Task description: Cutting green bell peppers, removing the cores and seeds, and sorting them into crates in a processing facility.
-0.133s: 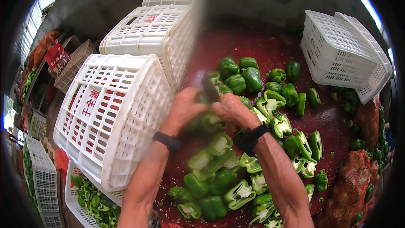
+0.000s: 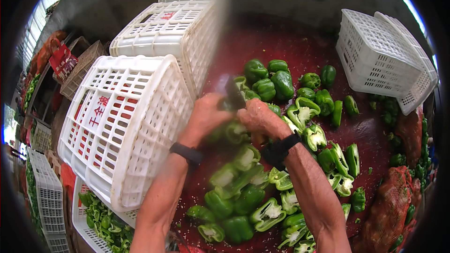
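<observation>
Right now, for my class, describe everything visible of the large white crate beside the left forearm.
The large white crate looks like plastic: slotted walls, thick edges, brownish stains, red lettering on one face, red showing through some slots. It looks tilted, beside the left forearm, in front of another white crate; contact is unclear.

Vegetable-processing workplace, as shown by large white slatted plastic crates [image 2: 152, 117], whole and halved glossy green bell peppers [image 2: 282, 85] spread over a broad dark-red surface [image 2: 281, 41], and a bulging reddish mesh sack [image 2: 389, 201] at right.
</observation>
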Demonstrator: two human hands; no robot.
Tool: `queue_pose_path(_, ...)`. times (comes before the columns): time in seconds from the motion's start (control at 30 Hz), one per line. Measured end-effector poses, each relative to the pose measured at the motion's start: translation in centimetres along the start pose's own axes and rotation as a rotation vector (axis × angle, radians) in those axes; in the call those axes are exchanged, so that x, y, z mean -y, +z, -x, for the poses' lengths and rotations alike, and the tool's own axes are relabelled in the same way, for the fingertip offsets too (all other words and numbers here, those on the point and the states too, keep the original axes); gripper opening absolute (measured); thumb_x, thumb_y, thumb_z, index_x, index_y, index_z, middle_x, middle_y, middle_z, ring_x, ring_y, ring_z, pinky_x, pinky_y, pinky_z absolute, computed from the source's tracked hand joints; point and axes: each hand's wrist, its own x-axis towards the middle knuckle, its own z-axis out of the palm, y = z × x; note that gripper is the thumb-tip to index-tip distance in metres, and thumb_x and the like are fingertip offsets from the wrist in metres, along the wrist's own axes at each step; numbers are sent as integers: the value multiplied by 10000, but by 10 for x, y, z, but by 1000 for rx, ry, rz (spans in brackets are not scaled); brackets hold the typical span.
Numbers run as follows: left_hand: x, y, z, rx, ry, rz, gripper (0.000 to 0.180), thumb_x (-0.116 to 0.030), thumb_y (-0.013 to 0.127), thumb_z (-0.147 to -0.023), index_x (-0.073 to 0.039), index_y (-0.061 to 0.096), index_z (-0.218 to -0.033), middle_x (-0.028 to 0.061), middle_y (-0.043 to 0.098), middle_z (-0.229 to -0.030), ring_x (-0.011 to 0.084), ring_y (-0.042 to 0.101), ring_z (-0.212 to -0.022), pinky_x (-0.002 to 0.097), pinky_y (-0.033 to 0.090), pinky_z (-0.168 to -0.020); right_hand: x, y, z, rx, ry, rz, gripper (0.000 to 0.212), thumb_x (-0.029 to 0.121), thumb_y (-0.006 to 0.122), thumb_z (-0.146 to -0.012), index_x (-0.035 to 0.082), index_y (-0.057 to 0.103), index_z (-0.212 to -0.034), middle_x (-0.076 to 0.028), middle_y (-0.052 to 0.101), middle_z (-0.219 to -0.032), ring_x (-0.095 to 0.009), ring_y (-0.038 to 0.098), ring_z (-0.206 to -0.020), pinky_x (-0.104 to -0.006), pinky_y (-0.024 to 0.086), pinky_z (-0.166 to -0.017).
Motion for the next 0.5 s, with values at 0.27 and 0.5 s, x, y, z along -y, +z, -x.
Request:
queue_pose_path(0.27, 7, 4, 1, -85, 30, -38, 445, -159, 777, -677, 29, 644, -1058, 180, 686, -956, 261, 675, -858, 346, 544, -775, 17, 14, -22, -18, 401, -413, 119, 120, 632, -757, 34, 713, -751, -186, 671, -770, -350, 685, -742, -440, 557, -686)
queue_pose_path(0.5, 17, -3, 13, -139, -190, -68, 442, -190, 749, -652, 1, 635, -1034, 208, 684, -917, 316, 682, -850, 385, 537, -783, 46, -21, 34, 177, 390, -601, 172, 133, 625, -793, -10, 707, -840, -236, 670, -826, -374, 683, -817, -439, 550, -745)
